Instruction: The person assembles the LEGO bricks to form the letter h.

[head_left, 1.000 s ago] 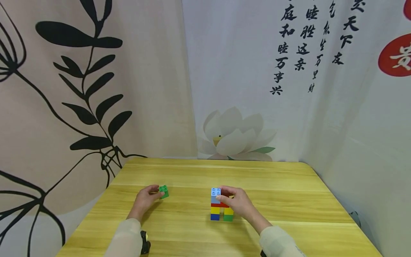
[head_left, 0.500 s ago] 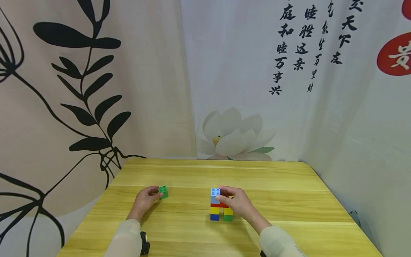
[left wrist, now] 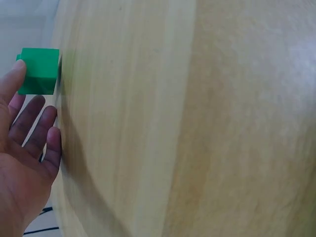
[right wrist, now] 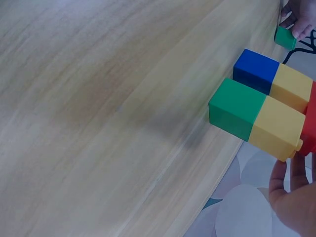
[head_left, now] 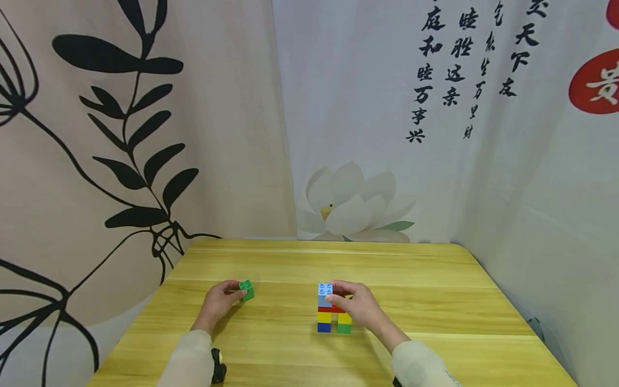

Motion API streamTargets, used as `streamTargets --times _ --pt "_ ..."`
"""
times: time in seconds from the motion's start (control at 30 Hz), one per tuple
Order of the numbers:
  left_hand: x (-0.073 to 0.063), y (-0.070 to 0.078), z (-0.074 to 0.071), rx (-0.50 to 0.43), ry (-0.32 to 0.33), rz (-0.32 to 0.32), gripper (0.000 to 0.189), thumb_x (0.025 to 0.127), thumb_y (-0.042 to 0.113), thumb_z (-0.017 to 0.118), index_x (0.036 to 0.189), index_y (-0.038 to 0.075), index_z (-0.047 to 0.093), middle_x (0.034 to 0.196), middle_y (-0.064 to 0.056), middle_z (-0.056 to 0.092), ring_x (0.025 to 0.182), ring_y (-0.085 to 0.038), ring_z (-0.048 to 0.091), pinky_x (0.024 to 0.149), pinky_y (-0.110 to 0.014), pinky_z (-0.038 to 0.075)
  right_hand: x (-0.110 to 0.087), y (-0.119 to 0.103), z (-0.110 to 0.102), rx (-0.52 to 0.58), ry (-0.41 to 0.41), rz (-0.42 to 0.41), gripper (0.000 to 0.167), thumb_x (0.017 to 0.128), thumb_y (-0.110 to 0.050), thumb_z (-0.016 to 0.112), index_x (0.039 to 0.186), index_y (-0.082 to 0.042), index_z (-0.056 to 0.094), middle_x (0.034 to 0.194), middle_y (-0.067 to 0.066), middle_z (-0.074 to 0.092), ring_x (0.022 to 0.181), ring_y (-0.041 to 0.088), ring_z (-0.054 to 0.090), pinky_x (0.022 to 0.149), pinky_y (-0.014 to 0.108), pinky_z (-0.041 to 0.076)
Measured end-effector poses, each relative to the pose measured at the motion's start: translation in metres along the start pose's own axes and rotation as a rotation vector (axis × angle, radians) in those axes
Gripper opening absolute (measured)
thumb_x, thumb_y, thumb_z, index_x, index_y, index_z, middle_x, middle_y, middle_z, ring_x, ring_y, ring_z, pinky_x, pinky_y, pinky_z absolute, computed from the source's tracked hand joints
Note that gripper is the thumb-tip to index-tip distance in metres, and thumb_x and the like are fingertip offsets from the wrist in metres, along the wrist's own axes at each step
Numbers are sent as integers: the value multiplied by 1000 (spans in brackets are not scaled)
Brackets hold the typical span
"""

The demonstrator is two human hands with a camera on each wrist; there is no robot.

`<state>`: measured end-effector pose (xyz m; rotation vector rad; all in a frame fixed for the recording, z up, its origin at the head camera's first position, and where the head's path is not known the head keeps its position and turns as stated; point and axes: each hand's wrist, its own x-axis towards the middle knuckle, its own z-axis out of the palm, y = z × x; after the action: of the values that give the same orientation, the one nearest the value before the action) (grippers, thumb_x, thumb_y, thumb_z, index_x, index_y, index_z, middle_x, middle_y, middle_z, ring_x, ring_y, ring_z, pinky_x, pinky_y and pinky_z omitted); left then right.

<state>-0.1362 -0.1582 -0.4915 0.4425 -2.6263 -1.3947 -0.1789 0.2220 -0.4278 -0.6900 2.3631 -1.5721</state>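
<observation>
In the head view my left hand [head_left: 218, 303] pinches a green building block [head_left: 246, 290] with studs, left of the structure. The left wrist view shows the thumb on that block, the other fingers loosely bent below it. My right hand [head_left: 360, 305] grips the light blue block [head_left: 324, 295] on top of a small structure, thumb in front. Under it a red block [head_left: 331, 309] bridges two columns: a yellow block [head_left: 324, 317] on a dark blue block [head_left: 324, 327], and another yellow block [head_left: 345, 319] on a green block [head_left: 344, 328]. A yellow bit behind the right hand is mostly hidden.
The structure stands on a wooden table [head_left: 271, 355]. Patterned curtains [head_left: 232, 134] hang behind the table's far edge. A dark strap [head_left: 218, 366] is on the left wrist. Dark cables [left wrist: 42, 229] show beyond the table edge in the left wrist view.
</observation>
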Motion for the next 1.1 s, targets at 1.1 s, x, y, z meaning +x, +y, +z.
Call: streamTargets --times 1.1 --pt "7 47 1 -165 -61 51 50 92 37 72 130 6 60 120 -9 64 112 -26 57 94 -44 48 1 2 2 34 -1 10 51 91 -36 73 131 -7 64 113 4 69 98 24 59 76 32 54"
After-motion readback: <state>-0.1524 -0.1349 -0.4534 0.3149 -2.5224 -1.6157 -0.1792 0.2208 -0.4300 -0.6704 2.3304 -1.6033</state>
